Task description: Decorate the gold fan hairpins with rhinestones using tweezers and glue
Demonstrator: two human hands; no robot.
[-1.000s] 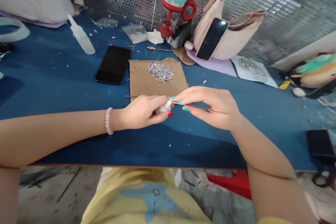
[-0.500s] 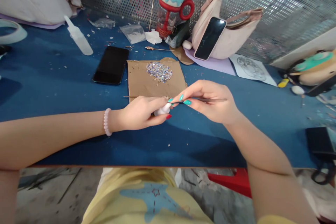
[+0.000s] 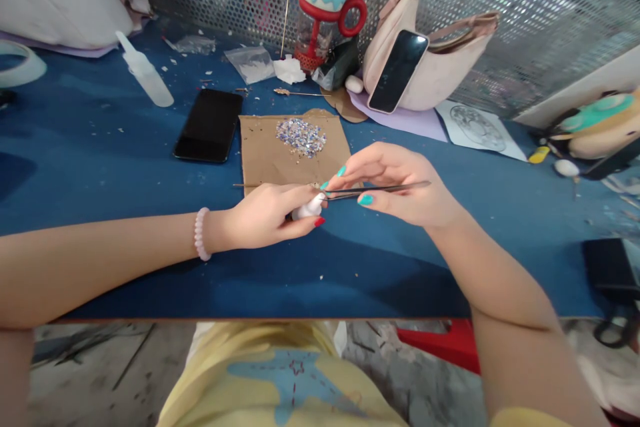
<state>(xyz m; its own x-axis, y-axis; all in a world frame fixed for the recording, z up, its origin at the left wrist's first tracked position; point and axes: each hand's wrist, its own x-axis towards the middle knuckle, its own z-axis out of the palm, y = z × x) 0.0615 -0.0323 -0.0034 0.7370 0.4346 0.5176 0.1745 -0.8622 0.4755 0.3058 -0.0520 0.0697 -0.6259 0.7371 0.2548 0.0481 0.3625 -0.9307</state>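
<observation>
White plastic bottle (image 3: 306, 209) is resting in the left hand (image 3: 263, 215), thumb and fingers closing around it; the right hand (image 3: 417, 180) is loosely holding thin tweezers (image 3: 387, 188) between thumb and fingers. Beyond, cardboard (image 3: 263, 153) is bearing multicoloured chips (image 3: 301, 137).

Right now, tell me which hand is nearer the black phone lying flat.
Left. The left hand is on the person's side of the flat phone, slightly to its right; the right hand is farther off to the right.
</observation>
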